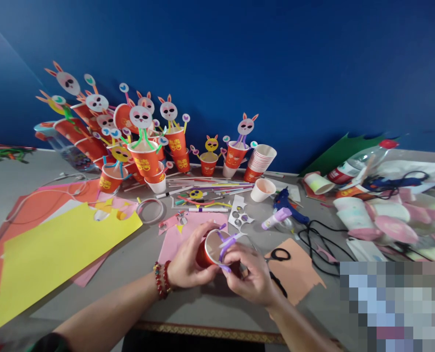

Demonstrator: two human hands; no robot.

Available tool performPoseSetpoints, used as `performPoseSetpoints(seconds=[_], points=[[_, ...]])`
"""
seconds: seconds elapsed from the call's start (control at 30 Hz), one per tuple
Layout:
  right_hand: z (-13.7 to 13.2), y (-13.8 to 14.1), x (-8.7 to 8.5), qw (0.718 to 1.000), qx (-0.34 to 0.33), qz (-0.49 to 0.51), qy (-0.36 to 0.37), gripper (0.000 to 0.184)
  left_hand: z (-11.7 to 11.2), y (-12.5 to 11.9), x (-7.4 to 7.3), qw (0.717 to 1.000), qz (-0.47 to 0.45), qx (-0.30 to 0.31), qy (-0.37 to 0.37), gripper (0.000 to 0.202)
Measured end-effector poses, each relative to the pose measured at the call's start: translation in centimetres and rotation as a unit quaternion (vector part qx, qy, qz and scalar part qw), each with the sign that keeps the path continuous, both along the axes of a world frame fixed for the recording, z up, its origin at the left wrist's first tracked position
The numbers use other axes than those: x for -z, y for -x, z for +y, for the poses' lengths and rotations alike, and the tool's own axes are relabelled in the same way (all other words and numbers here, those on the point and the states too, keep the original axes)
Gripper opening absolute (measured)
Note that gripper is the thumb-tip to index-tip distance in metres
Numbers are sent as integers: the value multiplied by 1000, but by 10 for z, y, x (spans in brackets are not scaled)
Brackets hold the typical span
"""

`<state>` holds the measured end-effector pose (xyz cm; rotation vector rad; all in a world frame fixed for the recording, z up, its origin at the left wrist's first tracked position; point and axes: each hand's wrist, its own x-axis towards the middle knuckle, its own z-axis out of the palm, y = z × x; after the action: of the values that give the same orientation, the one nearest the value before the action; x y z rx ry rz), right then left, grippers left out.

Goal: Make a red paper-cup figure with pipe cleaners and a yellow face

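My left hand (193, 256) is wrapped round a red paper cup (202, 254), its white rim tilted up toward me. Purple pipe cleaners (223, 252) stand across the cup's mouth and stick out past the rim. With closed fingers, my right hand (252, 274) pinches a purple pipe cleaner at the cup's right side. Below the cup lies a sheet of pink paper (169, 244). Black-handled scissors (279, 254) rest on orange paper (294, 274) just right of my right hand, partly hidden by it.
Red cups with rabbit faces (141, 117) stand in a crowd at the back left. A yellow sheet (67, 249) covers the left side. Right of centre are a white cup (263, 189), a blue glue gun (289, 205), a glue stick (276, 218) and a black cable (318, 244).
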<state>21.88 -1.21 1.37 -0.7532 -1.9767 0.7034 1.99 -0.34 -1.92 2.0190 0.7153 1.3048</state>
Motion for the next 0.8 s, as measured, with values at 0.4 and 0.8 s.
performPoseSetpoints(seconds=[0.4,0.8], points=[[0,-1,3,1000,-2,-5,3,19,0,1,1,1000,0,3,1,86],[0,-1,1,1000,0,-12,-1,19,0,1,1,1000,8,-1,1,85]])
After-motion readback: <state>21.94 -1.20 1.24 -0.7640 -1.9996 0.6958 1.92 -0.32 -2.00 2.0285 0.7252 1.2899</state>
